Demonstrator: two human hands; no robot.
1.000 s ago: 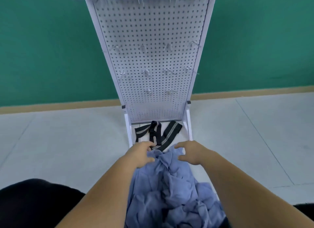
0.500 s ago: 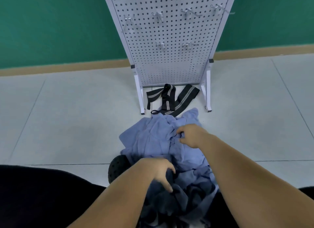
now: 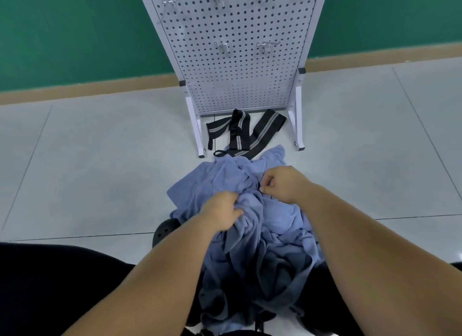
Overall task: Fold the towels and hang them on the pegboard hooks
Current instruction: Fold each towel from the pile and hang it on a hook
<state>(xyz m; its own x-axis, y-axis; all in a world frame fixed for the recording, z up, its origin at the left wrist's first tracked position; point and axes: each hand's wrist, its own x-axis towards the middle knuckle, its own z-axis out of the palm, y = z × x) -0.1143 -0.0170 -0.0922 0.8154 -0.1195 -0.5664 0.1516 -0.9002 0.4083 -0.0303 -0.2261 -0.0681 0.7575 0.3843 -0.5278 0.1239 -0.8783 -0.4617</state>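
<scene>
Sorting stage: crumpled blue towels (image 3: 207,185) heaped at the person's knees, on the floor (image 3: 100,160) before the pegboard (image 3: 237,68). Left grip (image 3: 221,210) curls round a bunched fold; right grip (image 3: 282,183) pinches an edge. Nothing looks folded; next move probably: free one towel, find corners.

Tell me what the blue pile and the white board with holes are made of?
The blue towels look like soft, matte cloth, probably terry or cotton: they bunch into loose wrinkles where the left hand and right hand grip them. The pegboard looks like metal painted white, smooth with neat rows of punched holes, though plastic is possible. Its hooks look like shiny metal wire.
</scene>
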